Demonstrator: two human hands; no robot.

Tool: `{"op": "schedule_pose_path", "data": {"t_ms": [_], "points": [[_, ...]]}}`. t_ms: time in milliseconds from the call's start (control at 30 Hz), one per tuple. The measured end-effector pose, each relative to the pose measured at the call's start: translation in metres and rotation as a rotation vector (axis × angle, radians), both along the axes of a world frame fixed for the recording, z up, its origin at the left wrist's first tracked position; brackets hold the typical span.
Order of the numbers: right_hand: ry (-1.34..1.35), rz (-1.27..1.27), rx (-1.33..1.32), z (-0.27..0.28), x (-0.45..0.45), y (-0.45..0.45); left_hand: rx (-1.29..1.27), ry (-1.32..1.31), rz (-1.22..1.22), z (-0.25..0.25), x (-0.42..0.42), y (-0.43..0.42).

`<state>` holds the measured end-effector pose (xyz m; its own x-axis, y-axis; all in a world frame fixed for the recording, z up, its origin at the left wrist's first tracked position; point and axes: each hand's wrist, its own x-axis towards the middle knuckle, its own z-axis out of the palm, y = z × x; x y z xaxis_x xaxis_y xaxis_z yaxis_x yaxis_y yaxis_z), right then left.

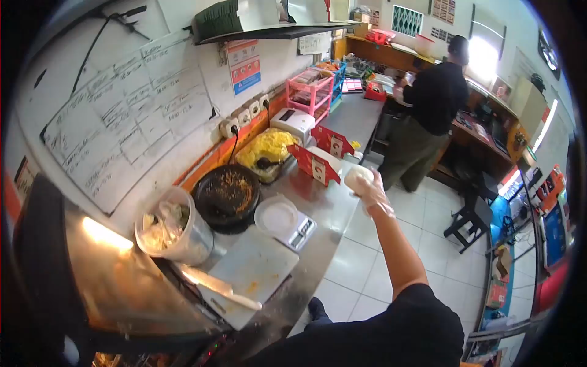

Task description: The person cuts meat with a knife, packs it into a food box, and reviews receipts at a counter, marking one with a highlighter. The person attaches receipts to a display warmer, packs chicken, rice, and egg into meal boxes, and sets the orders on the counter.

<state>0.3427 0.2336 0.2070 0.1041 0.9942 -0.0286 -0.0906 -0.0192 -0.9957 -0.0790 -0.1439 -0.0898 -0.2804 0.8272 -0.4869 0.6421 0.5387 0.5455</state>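
My right hand [374,194], in a clear plastic glove, is closed around a round white item [358,178] that looks like a ball of rice. It is held beside an open red and white box [318,164] on the steel counter. My left hand is out of sight. Nearer to me on the counter are a digital scale [298,235] with a white round dish [276,215] on it, a dark stone mortar [226,197] with brown residue, and a container of yellow food [267,150].
A cutting board [254,275] with a knife [223,289] lies at the near counter end, beside a clear tub [194,235]. A person [431,104] in dark clothes stands at the far counter. Black stools [471,217] stand on the right.
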Motion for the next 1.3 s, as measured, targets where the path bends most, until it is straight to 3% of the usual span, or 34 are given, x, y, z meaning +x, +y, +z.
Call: {"op": "schedule_pose_path", "data": {"t_ms": [33, 67, 100, 267, 333, 367, 400, 433, 467, 500, 533, 567, 633, 700, 767, 800, 833, 900, 967, 1033, 1067, 1100, 1167, 1200, 1233, 1300], "points": [[-0.174, 0.054, 0.123, -0.012, -0.001, 0.053, -0.017, 0.008, 0.018, 0.004, 0.0, 0.008], [-0.622, -0.017, 0.241, -0.024, -0.003, 0.103, -0.043, 0.022, 0.041, 0.005, -0.001, 0.012], [-0.763, 0.0, 0.436, -0.021, -0.013, 0.131, -0.072, 0.034, 0.07, 0.005, -0.001, 0.012], [-1.277, 0.713, 0.501, -0.152, -0.044, 0.304, -0.258, 0.069, 0.35, 0.012, 0.014, -0.067], [-1.149, 1.114, 0.282, -0.157, -0.05, 0.307, -0.327, 0.062, 0.481, 0.02, 0.034, -0.117], [-1.127, 1.022, 0.103, -0.156, -0.054, 0.298, -0.356, 0.056, 0.548, 0.025, 0.049, -0.144], [-1.282, 0.973, 0.193, -0.146, -0.054, 0.29, -0.388, 0.052, 0.604, 0.028, 0.067, -0.171], [-1.472, 1.212, 0.827, -0.198, -0.036, 0.337, -0.413, 0.042, 0.658, 0.031, 0.087, -0.194], [-1.293, 1.004, 1.221, -0.259, -0.013, 0.383, -0.441, 0.031, 0.704, 0.036, 0.111, -0.218], [-1.188, 1.114, 0.934, -0.211, -0.026, 0.372, -0.464, 0.019, 0.745, 0.036, 0.139, -0.242], [-0.978, 1.114, 0.726, -0.165, -0.037, 0.356, -0.49, 0.011, 0.764, 0.035, 0.165, -0.263], [-0.602, 1.11, 0.457, -0.114, -0.053, 0.335, -0.507, -0.012, 0.795, 0.033, 0.198, -0.28], [0.103, 1.138, 0.228, -0.003, -0.085, 0.265, -0.543, -0.049, 0.813, 0.026, 0.252, -0.304], [-0.213, 0.654, 0.47, 0.079, -0.13, 0.156, -0.563, -0.073, 0.787, 0.016, 0.285, -0.318], [-0.319, 0.624, 0.923, 0.154, -0.157, 0.014, -0.567, -0.097, 0.765, 0.011, 0.292, -0.334], [-0.318, 0.814, 0.911, 0.174, -0.16, -0.027, -0.574, -0.11, 0.779, 0.011, 0.292, -0.34], [-0.331, 0.991, 0.891, 0.187, -0.16, -0.064, -0.661, -0.197, 0.807, -0.009, 0.289, -0.353], [-0.035, 1.202, 0.832, 0.182, -0.165, -0.149, -0.569, -0.17, 0.884, -0.013, 0.294, -0.375], [0.075, 1.543, 0.954, 0.179, -0.183, -0.209, -0.547, -0.156, 0.9, -0.019, 0.302, -0.394], [-0.032, 1.727, 1.461, 0.189, -0.208, -0.261, -0.542, -0.129, 0.903, -0.033, 0.31, -0.435], [-0.057, 1.805, 1.633, 0.194, -0.221, -0.291, -0.496, -0.134, 0.9, -0.063, 0.316, -0.457], [-0.054, 1.875, 1.645, 0.196, -0.234, -0.329, -0.452, -0.137, 0.894, -0.09, 0.323, -0.48], [0.035, 1.958, 1.736, 0.199, -0.26, -0.387, -0.337, 0.167, 0.37, -0.122, 0.33, -0.526], [0.126, 1.906, 1.696, 0.19, -0.274, -0.414, -0.343, 0.17, 0.345, -0.12, 0.323, -0.554], [0.206, 1.853, 1.657, 0.184, -0.284, -0.437, -0.342, 0.12, 0.535, -0.117, 0.316, -0.573], [-0.02, 1.716, 1.707, 0.198, -0.3, -0.477, -0.327, -0.006, 0.909, -0.112, 0.316, -0.589]]}}
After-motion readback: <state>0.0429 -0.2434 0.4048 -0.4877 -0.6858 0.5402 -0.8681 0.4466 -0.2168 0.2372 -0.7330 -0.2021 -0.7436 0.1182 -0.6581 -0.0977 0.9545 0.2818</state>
